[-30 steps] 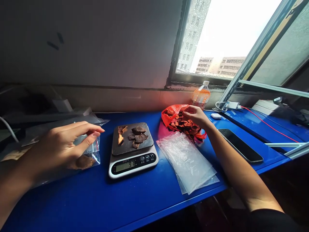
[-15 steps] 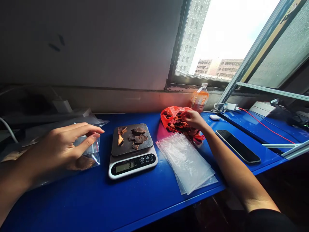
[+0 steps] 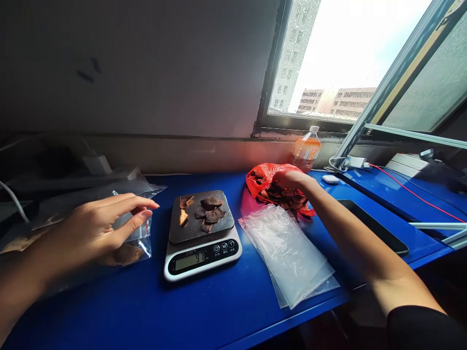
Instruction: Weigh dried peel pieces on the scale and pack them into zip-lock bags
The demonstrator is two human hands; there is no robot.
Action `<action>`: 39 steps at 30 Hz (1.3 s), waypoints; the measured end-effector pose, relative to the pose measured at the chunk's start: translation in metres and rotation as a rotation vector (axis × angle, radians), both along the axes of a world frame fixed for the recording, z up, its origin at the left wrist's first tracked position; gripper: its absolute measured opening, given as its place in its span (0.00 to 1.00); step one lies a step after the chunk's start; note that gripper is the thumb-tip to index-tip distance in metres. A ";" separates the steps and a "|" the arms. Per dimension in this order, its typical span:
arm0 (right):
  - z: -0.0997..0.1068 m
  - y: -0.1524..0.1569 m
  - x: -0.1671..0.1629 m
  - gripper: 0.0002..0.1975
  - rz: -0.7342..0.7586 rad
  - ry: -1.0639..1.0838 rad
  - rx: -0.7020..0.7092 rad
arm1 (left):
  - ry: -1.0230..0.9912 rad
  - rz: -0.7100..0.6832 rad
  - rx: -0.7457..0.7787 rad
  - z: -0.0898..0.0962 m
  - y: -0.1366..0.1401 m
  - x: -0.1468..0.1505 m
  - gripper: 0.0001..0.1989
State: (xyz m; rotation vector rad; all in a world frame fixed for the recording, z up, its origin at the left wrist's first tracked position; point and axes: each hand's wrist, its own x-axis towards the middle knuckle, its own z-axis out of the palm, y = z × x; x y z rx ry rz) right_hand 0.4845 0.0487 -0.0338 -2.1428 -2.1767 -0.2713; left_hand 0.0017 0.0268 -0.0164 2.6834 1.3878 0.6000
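My left hand [image 3: 105, 223] hovers above clear zip bags [image 3: 146, 245] holding brown pieces, at the left. Its thumb and fingers are apart with nothing between them. Right of it, a digital kitchen scale [image 3: 204, 260] carries several dark brown dried peel pieces [image 3: 211, 214] and reads about 9.7. My right hand [image 3: 292, 180] reaches into an open red plastic bag [image 3: 251, 180] full of similar dried pieces [image 3: 286, 199]. Its fingers are hidden down among the contents. A stack of flat clear zip bags [image 3: 288, 257] lies between the scale and my right forearm.
An orange drink bottle [image 3: 306, 148] stands behind the red bag, by the window. A white earbud case [image 3: 330, 179] and a phone [image 3: 375, 226] lie to the right, the phone partly behind my forearm. A red cable [image 3: 412, 192] and a metal frame [image 3: 419, 136] are beyond them.
My right hand has gone deeper into the red bag, so its fingers are now out of sight. The left hand and the pieces on the scale stay about the same.
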 end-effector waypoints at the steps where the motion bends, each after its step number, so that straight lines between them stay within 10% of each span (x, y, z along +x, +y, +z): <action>1: 0.000 0.003 -0.001 0.09 -0.013 -0.018 -0.019 | -0.015 0.028 0.028 -0.002 0.000 -0.001 0.21; 10: 0.008 -0.006 -0.001 0.14 -0.023 -0.075 -0.202 | -0.055 0.130 0.036 -0.012 -0.002 0.007 0.21; 19: 0.000 -0.003 -0.005 0.12 -0.032 -0.023 -0.056 | -0.041 0.107 -0.056 -0.007 0.002 0.005 0.23; 27: 0.013 -0.037 0.003 0.12 0.303 0.636 -0.088 | -0.075 0.047 -0.014 -0.009 -0.001 0.005 0.22; 39: -0.016 -0.027 -0.003 0.08 0.172 0.527 0.259 | -0.008 0.029 -0.093 -0.006 0.005 0.002 0.25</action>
